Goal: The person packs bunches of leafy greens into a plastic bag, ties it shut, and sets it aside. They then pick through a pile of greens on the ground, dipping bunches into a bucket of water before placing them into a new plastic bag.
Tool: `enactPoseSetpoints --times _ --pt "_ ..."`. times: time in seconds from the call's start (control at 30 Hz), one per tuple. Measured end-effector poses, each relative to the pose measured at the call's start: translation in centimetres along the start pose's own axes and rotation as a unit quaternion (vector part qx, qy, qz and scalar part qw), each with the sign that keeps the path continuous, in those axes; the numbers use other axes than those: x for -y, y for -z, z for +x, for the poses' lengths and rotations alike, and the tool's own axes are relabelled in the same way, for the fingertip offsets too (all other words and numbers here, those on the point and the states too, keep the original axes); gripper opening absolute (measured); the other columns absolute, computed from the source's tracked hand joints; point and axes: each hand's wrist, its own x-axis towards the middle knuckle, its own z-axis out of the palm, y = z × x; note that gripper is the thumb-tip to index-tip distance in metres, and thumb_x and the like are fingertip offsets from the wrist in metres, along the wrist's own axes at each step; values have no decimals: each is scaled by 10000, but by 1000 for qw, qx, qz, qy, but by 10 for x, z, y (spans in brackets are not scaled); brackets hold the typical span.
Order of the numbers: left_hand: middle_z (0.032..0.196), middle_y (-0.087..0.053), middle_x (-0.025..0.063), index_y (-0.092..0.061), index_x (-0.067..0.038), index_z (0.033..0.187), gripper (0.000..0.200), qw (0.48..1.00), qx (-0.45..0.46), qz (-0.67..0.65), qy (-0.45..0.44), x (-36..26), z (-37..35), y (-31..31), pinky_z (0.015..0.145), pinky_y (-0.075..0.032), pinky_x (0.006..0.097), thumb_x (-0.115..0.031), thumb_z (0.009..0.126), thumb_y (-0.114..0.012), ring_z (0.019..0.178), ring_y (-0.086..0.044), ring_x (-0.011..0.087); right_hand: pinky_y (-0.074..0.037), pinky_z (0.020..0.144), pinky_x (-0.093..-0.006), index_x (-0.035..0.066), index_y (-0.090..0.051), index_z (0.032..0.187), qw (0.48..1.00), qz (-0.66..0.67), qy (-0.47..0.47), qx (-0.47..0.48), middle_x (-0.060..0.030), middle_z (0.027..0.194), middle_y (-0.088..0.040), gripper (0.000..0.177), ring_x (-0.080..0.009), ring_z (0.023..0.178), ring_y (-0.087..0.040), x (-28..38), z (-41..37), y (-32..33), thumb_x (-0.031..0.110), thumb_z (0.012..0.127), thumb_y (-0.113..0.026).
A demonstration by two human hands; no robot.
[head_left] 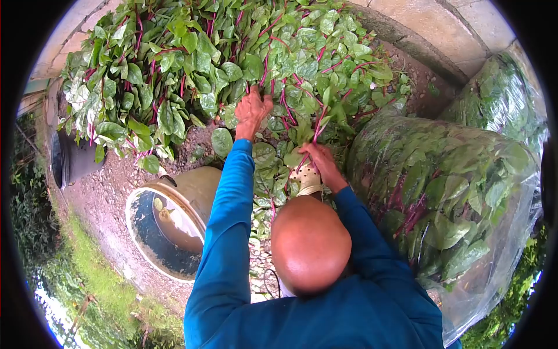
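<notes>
Malabar spinach (203,64), with glossy green leaves and purple-red stems, lies in a broad heap across the far side. At the heap's near edge, my left hand (254,110) reaches in with curled fingers, closed around a purple stem; leaves partly hide the fingertips. My right hand (322,163) grips a small bunch of Malabar spinach stems (318,125), whose leafy ends point away from me. Below that hand is a cream clog with holes (303,177). Loose leaves lie on the ground between my arms.
A pale bucket (195,186) lies tipped on its side at left, with a few leaves inside. Clear plastic bags (442,192) packed with spinach stand at right. A dark bucket (70,158) is at far left. A stone ledge (430,35) runs behind the heap.
</notes>
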Motion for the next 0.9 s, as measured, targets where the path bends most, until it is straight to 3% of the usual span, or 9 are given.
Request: enactPoseSetpoints --times 0.07,0.13,0.23,0.43,0.5,0.6,0.8,0.87,0.9 --pt "953 -686 264 -525 -78 1164 458 999 48 10 5 8 10 -16 814 -507 558 -340 796 -604 897 -657 475 -364 596 -191 74 -686 945 987 -29 -122 98 61 744 -539 349 -43 646 -434 -28 10 13 413 946 -603" --pt "976 -683 269 -526 -90 1194 488 998 63 15 14 0 14 -9 824 -508 552 -354 791 -603 931 -654 467 -372 603 -198 95 -682 1005 982 27 -177 68 62 813 -562 357 -34 674 -450 -25 2 9 438 924 -630" --pt "976 -681 274 -577 -88 1149 460 995 90 35 -17 3 17 -2 828 -509 551 -357 777 -609 939 -655 462 -396 621 -209 110 -663 1034 976 182 -115 32 77 866 -578 316 -20 721 -495 -22 -7 -3 413 955 -621" --pt "843 -691 225 -667 -78 965 325 987 -39 68 -142 14 19 2 744 -510 535 -345 791 -607 769 -656 448 -400 501 -209 103 -602 864 986 161 -30 -9 47 687 -576 357 -35 578 -525 -5 -17 -7 450 939 -640" --pt "718 -636 227 -642 -46 872 267 982 25 -145 -116 -1 0 22 662 -481 505 -302 828 -581 685 -615 447 -383 492 -208 103 -596 845 989 146 11 -16 53 669 -558 358 -27 577 -514 8 -19 -7 445 945 -634" --pt "656 -571 242 -590 -19 781 251 974 11 -206 -89 2 -24 15 615 -448 484 -262 841 -565 645 -571 445 -369 505 -217 102 -602 829 994 81 62 -45 71 661 -522 351 -22 577 -483 37 -18 -12 428 955 -627" --pt "580 -532 197 -556 -47 854 197 956 2 -249 -154 -35 -89 29 477 -402 441 -214 941 -500 482 -538 325 -330 554 -213 67 -653 857 973 37 127 -187 80 733 -544 306 3 659 -427 55 -1 -21 353 964 -640" --pt "659 -538 227 -515 -50 925 269 956 115 -240 -124 -51 -116 38 549 -416 490 -301 1001 -457 573 -558 389 -322 506 -210 67 -666 858 966 17 154 -206 73 682 -545 333 11 602 -433 49 4 -18 379 968 -627" --pt "708 -578 239 -534 -46 952 243 957 108 -220 -154 -54 -126 32 575 -438 499 -275 997 -468 629 -588 428 -316 474 -214 70 -668 860 980 16 95 -177 70 646 -534 350 3 552 -428 54 -3 -17 397 971 -615"
